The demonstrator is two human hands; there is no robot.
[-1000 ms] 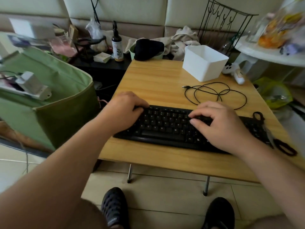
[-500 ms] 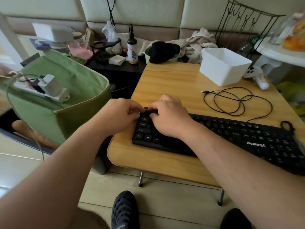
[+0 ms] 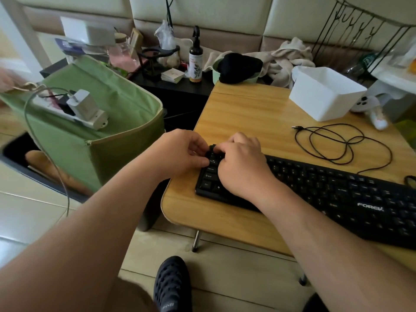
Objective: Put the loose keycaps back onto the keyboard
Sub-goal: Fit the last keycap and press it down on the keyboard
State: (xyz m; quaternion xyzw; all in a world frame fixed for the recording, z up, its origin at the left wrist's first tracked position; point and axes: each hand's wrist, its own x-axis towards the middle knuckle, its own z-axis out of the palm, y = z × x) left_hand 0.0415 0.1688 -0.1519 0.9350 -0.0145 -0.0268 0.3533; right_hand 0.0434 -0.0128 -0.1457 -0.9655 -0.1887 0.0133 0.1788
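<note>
A black keyboard point(image 3: 337, 190) lies on the wooden table point(image 3: 258, 113), reaching past the right edge of view. Both hands meet at its far left corner. My left hand point(image 3: 180, 152) has curled fingers and holds the keyboard's left edge, thumb against the side. My right hand point(image 3: 243, 165) lies over the left keys, its bent fingertips pinching a small black keycap point(image 3: 213, 147) at that corner. The keys under my right palm are hidden.
A white bin point(image 3: 326, 93) stands at the table's far right. A coiled black cable point(image 3: 342, 143) lies behind the keyboard. A green fabric bag point(image 3: 108, 122) with a charger on it stands left of the table. Clutter fills the black shelf behind.
My right hand crossed from the keyboard's right-middle to its far left corner and stays there beside my left hand. The view swung left and drew slightly closer.
</note>
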